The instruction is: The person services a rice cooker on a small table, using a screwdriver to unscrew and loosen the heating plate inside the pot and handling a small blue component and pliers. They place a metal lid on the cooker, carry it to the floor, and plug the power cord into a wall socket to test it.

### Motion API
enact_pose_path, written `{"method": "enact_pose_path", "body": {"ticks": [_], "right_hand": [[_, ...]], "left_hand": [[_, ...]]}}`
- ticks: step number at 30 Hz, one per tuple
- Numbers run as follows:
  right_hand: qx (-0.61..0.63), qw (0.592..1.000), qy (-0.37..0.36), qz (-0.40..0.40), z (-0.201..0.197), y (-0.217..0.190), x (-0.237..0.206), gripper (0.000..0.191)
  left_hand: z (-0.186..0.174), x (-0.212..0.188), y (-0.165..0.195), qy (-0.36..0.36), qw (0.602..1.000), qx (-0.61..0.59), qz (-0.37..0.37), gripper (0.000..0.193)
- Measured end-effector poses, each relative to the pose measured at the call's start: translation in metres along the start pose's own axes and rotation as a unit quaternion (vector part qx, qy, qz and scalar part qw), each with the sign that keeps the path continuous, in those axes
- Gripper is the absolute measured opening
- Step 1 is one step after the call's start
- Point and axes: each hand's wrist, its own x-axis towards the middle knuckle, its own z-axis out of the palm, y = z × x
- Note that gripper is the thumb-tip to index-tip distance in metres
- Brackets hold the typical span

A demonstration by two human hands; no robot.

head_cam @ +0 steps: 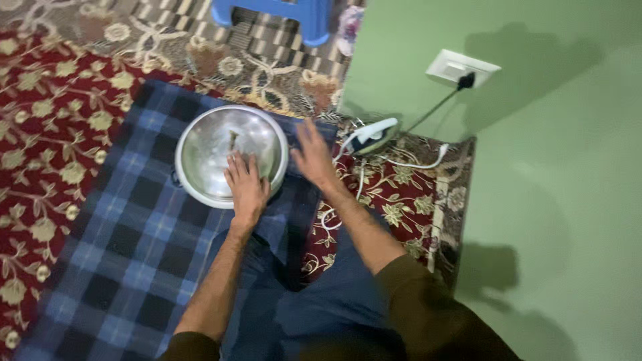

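One head-worn camera looks steeply down, close over the plaid blanket (120,247) beside a green wall (555,200).

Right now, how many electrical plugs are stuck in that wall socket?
1. A single black plug sits in the white wall socket on the green wall, upper right. Its dark cord runs down toward the clothes iron on the floor. No other plug shows.
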Motion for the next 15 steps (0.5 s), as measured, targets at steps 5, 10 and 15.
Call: {"method": "enact_pose_path", "body": {"ticks": [5, 10, 15], "right_hand": [[0.007, 0.935, 0.132, 0.328, -0.11, 0.106, 0.013, 0.023], [0.044, 0.893, 0.337, 0.294, -0.211, 0.201, 0.033, 0.031], [0.125, 0.849, 0.275, 0.433, -0.245, 0.232, 0.069, 0.059]], "left_hand": [[0.004, 0.002, 0.028, -0.078, 0.996, 0.043, -0.023, 0.081], [-0.002, -0.011, 0.03, -0.027, 0.997, 0.061, 0.028, 0.08], [0.0, -0.011, 0.04, -0.016, 0.998, 0.062, 0.028, 0.083]]}}
